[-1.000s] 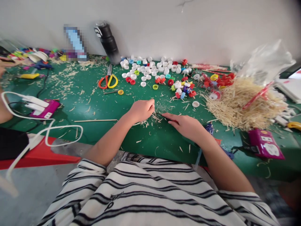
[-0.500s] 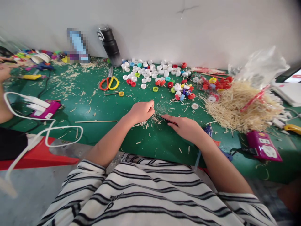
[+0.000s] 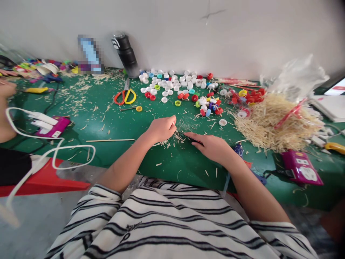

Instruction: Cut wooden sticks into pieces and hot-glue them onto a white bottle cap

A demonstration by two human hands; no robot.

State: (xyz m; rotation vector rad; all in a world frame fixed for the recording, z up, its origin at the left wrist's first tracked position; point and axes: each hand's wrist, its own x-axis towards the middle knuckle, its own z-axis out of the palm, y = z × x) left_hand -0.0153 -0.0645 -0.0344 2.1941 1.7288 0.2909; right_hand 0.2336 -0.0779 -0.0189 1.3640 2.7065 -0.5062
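My left hand [image 3: 162, 128] is closed in a pinch above the green table [image 3: 134, 126]. A pale bit of what looks like a thin wooden stick shows at its fingertips; the rest is hidden. My right hand [image 3: 212, 145] grips a slim black-handled knife [image 3: 193, 139], its index finger laid along the top and its tip pointing left toward my left hand. Under and between the hands lie wood shavings [image 3: 168, 141]. Left of my left forearm a long thin stick [image 3: 110, 140] rests on the table.
Bottle caps [image 3: 172, 84], scissors [image 3: 125, 95] and a black bottle [image 3: 126, 55] stand toward the wall. A heap of thin wooden sticks [image 3: 280, 122] and a purple packet [image 3: 301, 167] lie at right. At left are a white cable [image 3: 55, 154], another purple packet [image 3: 60, 126] and another person's arm [image 3: 5, 115].
Both hands keep nearly the same place and grip. The view has shifted very slightly. At the far left, the other person's hand has moved a little.
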